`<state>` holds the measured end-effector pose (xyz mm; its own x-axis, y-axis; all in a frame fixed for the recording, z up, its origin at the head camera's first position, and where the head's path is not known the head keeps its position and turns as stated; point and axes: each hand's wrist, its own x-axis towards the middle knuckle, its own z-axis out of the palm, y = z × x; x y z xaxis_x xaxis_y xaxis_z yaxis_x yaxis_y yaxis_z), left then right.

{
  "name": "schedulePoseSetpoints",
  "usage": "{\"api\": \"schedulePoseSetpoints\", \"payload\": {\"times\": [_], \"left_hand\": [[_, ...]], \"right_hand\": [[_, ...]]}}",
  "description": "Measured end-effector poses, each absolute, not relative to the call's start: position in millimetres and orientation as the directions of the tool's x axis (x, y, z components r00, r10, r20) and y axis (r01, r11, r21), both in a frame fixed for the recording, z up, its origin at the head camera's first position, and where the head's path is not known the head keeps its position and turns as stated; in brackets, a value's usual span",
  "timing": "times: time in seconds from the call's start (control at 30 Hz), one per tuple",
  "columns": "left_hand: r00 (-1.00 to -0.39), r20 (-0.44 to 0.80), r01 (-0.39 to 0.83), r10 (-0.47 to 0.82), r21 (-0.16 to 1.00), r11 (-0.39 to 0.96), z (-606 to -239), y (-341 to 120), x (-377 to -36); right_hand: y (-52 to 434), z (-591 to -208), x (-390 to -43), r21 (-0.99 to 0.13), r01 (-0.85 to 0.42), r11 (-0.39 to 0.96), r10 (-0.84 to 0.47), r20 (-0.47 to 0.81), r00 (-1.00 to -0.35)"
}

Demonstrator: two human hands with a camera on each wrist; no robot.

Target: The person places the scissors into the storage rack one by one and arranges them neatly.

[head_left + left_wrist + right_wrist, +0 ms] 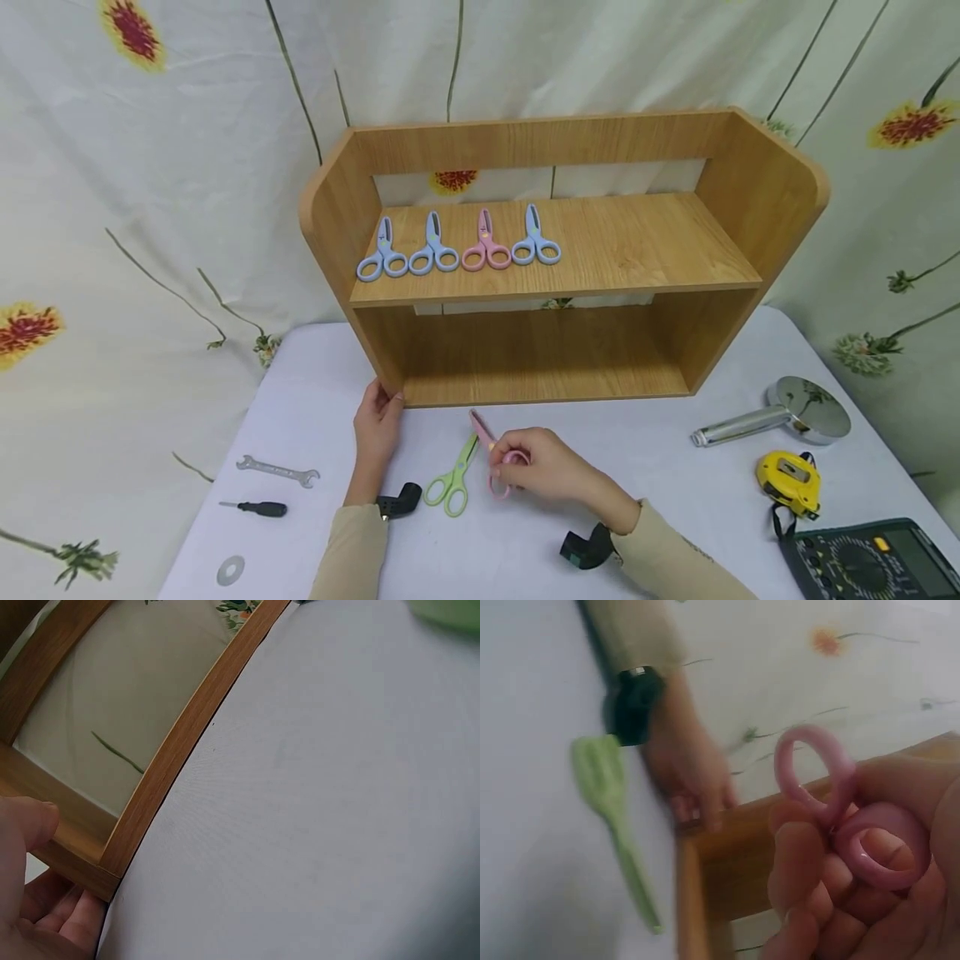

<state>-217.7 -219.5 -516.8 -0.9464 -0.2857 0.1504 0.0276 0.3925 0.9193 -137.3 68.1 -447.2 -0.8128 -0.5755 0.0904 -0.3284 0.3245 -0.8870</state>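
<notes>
My right hand pinches a pair of pink scissors near the handles, its blades pointing away from me. In the right wrist view both pink handle loops stick out past the fingers. Close beside it on the table lies a pair of green scissors, its tip near the pink blades in the head view. My left hand grips the lower left corner of a wooden shelf; in the left wrist view the thumb is inside the side panel and the fingers outside.
On the upper board stand blue scissors, more blue scissors, pink scissors and further blue scissors. At left lie a wrench, screwdriver and washer; at right a shower head, tape measure and multimeter.
</notes>
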Motion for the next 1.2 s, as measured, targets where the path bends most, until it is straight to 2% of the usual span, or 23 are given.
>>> {"api": "schedulePoseSetpoints", "payload": {"times": [0.17, 0.3, 0.4, 0.53, 0.63, 0.7, 0.83, 1.2], "left_hand": [[-0.943, 0.161, 0.031, -0.291, 0.913, 0.407, -517.9, -219.0, -217.0], [-0.94, 0.168, 0.035, -0.298, 0.914, 0.404, -517.9, -221.4, -218.5], [-0.94, 0.172, 0.042, -0.296, 0.916, 0.399, -519.0, -223.1, -220.2], [-0.939, 0.177, 0.048, -0.294, 0.916, 0.398, -520.5, -224.0, -220.7], [-0.937, 0.186, 0.062, -0.296, 0.921, 0.385, -520.9, -223.1, -219.9], [-0.937, 0.189, 0.072, -0.295, 0.928, 0.367, -521.5, -222.0, -219.0], [-0.937, 0.188, 0.074, -0.295, 0.93, 0.359, -524.6, -219.7, -216.4], [-0.933, 0.195, 0.062, -0.301, 0.915, 0.398, -522.8, -220.6, -220.1]], "right_hand": [[90.4, -383.5, -140.3, -0.868, -0.449, 0.213, -0.59, 0.252, -0.767], [108.6, -329.3, -151.1, -0.787, -0.578, 0.216, -0.553, 0.389, -0.737], [121.1, -297.4, -166.6, -0.726, -0.616, 0.307, -0.481, 0.44, -0.758], [134.3, -269.5, -203.3, -0.69, -0.576, 0.438, -0.33, 0.472, -0.817], [144.9, -259.9, -237.7, -0.669, -0.507, 0.543, -0.247, 0.451, -0.858], [152.1, -260.0, -256.7, -0.611, -0.464, 0.641, -0.232, 0.422, -0.877], [161.1, -270.1, -273.6, -0.497, -0.416, 0.762, -0.241, 0.378, -0.894], [158.5, -270.0, -272.2, -0.493, -0.372, 0.786, -0.189, 0.382, -0.905]]}}
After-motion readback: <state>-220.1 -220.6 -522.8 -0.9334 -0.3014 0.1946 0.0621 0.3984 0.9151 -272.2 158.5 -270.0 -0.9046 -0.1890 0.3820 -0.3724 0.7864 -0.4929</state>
